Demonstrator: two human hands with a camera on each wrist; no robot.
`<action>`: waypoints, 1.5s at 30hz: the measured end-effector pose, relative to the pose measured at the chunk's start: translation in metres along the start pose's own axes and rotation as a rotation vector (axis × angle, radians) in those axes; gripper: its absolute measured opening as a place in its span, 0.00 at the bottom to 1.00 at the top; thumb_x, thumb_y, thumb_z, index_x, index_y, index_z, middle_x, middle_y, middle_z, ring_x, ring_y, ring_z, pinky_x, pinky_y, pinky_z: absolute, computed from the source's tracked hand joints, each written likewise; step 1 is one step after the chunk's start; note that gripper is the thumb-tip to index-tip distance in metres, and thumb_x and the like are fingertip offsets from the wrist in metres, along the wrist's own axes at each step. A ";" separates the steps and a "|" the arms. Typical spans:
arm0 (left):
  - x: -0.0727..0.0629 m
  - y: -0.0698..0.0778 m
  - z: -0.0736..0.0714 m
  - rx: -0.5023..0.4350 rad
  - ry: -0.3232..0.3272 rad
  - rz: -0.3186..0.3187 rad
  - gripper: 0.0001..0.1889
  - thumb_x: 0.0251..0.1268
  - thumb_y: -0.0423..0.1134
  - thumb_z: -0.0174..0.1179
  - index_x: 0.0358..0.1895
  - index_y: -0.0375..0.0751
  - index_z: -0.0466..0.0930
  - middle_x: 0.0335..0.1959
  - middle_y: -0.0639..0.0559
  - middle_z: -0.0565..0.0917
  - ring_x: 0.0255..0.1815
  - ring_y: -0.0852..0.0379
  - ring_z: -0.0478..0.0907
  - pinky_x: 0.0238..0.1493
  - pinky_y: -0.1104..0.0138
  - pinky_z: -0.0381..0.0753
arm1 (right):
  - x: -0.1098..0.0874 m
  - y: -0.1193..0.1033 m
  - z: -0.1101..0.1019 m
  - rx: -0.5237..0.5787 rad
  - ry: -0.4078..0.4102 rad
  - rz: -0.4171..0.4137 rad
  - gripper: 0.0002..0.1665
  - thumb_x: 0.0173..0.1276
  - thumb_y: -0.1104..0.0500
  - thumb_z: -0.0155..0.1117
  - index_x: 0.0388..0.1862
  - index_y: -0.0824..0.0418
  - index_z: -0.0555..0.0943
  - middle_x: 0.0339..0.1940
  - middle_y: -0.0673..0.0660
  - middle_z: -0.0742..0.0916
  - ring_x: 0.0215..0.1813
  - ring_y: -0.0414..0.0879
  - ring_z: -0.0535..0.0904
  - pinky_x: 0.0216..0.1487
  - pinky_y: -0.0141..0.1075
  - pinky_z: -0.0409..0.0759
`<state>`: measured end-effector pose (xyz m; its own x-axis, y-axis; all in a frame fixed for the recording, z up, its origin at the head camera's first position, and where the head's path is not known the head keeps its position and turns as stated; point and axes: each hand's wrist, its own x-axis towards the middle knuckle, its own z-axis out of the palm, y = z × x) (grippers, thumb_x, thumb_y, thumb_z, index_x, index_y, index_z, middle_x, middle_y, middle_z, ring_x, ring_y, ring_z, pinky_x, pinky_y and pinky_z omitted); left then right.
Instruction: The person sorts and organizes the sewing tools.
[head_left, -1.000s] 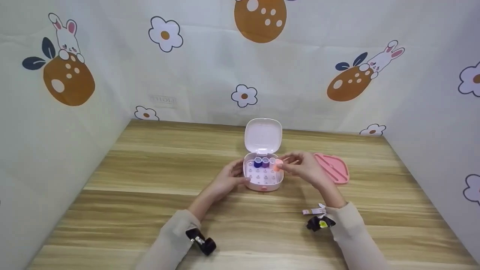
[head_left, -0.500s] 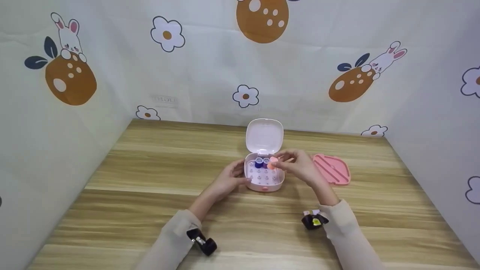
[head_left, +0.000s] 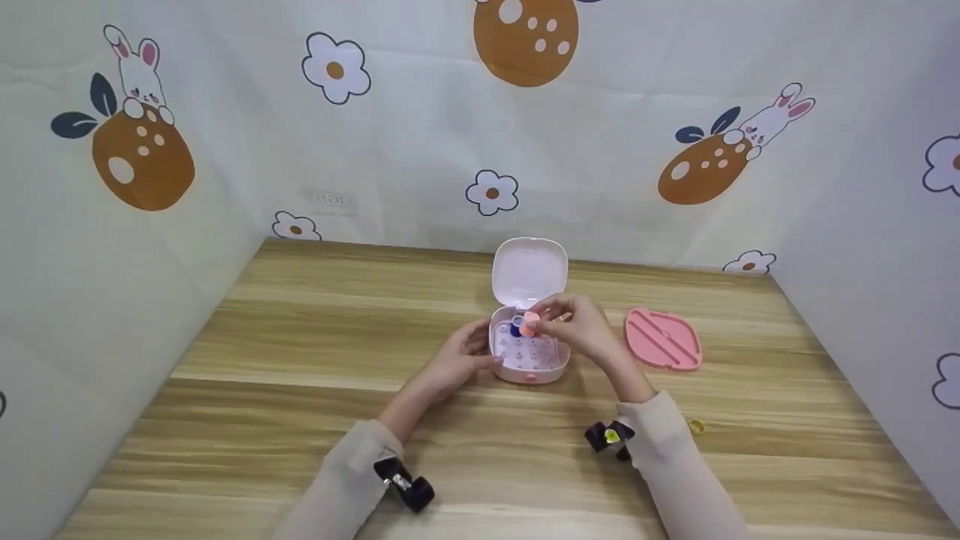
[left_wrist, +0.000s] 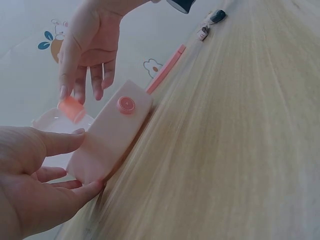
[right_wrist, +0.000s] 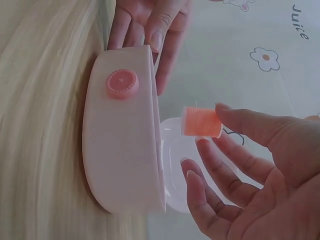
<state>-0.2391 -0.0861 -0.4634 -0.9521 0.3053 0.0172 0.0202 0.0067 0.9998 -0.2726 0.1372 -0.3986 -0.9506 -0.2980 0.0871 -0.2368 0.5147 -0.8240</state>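
A pale pink sewing box (head_left: pixel 529 375) stands with its lid (head_left: pixel 529 271) raised, showing rows of small pegs inside. My right hand (head_left: pixel 581 326) pinches an orange thread spool (right_wrist: pixel 201 121) between thumb and fingertips, above the back of the box. In the head view a dark blue spool (head_left: pixel 517 325) sits among the pegs, just left of the orange one. My left hand (head_left: pixel 457 356) grips the box's left side; the left wrist view shows its thumb at the rim and its fingers (left_wrist: pixel 75 197) along the side wall. The spools right of the blue one are hidden.
A pink slotted tray (head_left: pixel 663 339) lies flat on the wooden table (head_left: pixel 300 330), right of the box. A small yellow ring-like thing (head_left: pixel 697 426) lies by the right sleeve. A patterned cloth (head_left: pixel 405 135) rises behind the table and along its sides.
My right hand has carried the orange spool leftward over the back row, now covering the purple and whitish spools seen earlier. The left hand has kept its hold on the box.
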 end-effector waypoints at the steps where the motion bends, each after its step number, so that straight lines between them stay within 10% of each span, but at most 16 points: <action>1: 0.000 0.000 0.000 0.000 -0.003 0.002 0.40 0.64 0.20 0.61 0.79 0.20 0.54 0.78 0.22 0.62 0.81 0.29 0.60 0.82 0.47 0.66 | 0.001 0.000 0.001 -0.003 0.001 -0.005 0.13 0.66 0.63 0.76 0.47 0.69 0.89 0.38 0.60 0.91 0.42 0.46 0.84 0.38 0.29 0.84; 45: 0.000 0.001 0.000 -0.014 -0.013 -0.019 0.41 0.65 0.19 0.60 0.80 0.21 0.53 0.79 0.23 0.62 0.81 0.31 0.61 0.82 0.48 0.66 | 0.034 0.000 0.034 0.005 0.057 0.024 0.12 0.62 0.67 0.78 0.43 0.72 0.89 0.30 0.58 0.91 0.31 0.38 0.81 0.30 0.23 0.78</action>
<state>-0.2391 -0.0862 -0.4626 -0.9483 0.3173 -0.0022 -0.0026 -0.0008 1.0000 -0.2978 0.0994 -0.4145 -0.9659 -0.2392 0.0986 -0.2127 0.5171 -0.8291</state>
